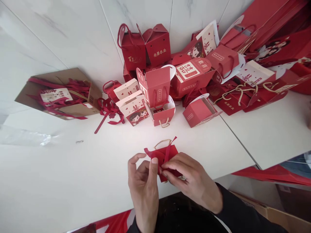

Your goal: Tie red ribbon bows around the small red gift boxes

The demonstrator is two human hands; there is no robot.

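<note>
Both my hands hold a small red paper gift box (pixel 162 154) with a tan cord handle and a red ribbon, just above the near edge of the white table (pixel 73 168). My left hand (pixel 143 184) pinches the box's left side, thumb on its front. My right hand (pixel 191 179) grips its right lower side with curled fingers. The box's lower part is hidden behind my fingers.
A heap of red and white gift boxes (pixel 155 87) and red bags (pixel 243 64) fills the table's far side by the wall. A cardboard box (pixel 60 97) of red ribbons lies at left. Clear plastic wrap (pixel 24 137) rests further left. A second table (pixel 272 129) adjoins on the right.
</note>
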